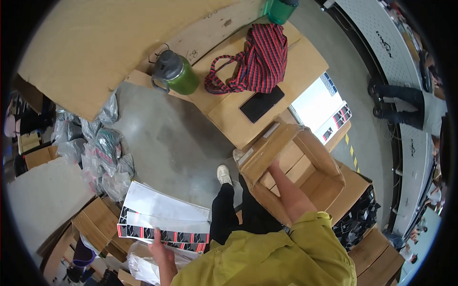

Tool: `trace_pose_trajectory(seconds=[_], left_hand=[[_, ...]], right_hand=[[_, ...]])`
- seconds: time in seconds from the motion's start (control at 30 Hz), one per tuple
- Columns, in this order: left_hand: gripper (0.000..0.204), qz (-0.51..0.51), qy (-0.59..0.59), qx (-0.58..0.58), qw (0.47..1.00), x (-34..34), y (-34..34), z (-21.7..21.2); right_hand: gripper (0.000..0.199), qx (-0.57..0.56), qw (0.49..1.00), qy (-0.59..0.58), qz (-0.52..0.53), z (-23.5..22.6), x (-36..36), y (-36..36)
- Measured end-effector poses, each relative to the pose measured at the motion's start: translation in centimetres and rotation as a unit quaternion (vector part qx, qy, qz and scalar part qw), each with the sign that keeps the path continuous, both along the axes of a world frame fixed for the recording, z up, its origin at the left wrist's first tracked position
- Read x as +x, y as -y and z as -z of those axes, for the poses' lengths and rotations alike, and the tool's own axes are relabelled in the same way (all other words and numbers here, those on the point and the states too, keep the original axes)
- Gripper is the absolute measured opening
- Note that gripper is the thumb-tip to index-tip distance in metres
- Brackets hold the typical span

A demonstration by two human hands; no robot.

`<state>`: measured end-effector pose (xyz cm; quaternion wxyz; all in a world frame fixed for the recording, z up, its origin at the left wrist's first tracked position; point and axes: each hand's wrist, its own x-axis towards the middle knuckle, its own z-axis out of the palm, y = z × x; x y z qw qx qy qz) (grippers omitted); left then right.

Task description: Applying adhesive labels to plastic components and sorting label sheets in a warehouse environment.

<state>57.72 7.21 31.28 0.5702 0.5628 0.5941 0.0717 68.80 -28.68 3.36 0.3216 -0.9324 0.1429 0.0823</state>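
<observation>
At the lower left, my left hand (162, 249) grips a few long white sheets (167, 206) with red and black printed strips along their edges. The thumb lies on top of the sheets; the other fingers are hidden beneath. My right forearm reaches over an open cardboard box (329, 177) on the right. There my right hand (275, 167) is at the box's left side, against a raised flap, its fingers hidden from view. Inside the box I see only bare brown cardboard. More printed sheets (315, 107) lie in a stack just beyond the box.
Ahead, a cardboard surface bears a green jug (179, 74), a red-and-black striped bag (267, 59) and a black phone (261, 104). Filled plastic bags (105, 152) sit on the floor at left. Small black pieces (358, 219) fill a carton at right. A person's legs (400, 97) show far right.
</observation>
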Motion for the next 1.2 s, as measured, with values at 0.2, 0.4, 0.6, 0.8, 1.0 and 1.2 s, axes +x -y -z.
trace_pose_trajectory(seconds=[0.2, 0.4, 0.6, 0.8, 1.0, 1.2], left_hand=[[0.035, -0.002, 0.026, -0.034, 0.999, 1.7, 1.6, 0.5], [0.039, -0.062, 0.02, 0.001, 0.998, 0.4, 2.4, -1.2], [0.044, -0.027, -0.009, 0.007, 1.0, -0.1, 2.0, -0.6], [0.04, -0.007, -0.025, 0.017, 1.0, -0.1, 1.7, -0.5], [0.045, -0.011, -0.008, 0.002, 1.0, -0.7, 1.5, -0.1], [0.047, -0.039, -0.009, 0.001, 0.999, -0.9, 1.7, -0.2]], right_hand=[[0.035, 0.072, 0.981, 0.058, 0.173, 14.0, 4.5, 9.4], [0.032, 0.133, 0.967, -0.106, 0.192, 2.4, 6.3, 7.3], [0.024, -0.001, 0.951, -0.088, 0.298, 1.7, 0.5, 8.0], [0.031, 0.015, 0.926, -0.064, 0.371, 1.5, -0.7, 8.0], [0.039, 0.023, 0.938, -0.071, 0.34, 1.9, -0.3, 7.6], [0.026, -0.07, 0.948, -0.053, 0.305, 2.2, 0.7, 7.3]])
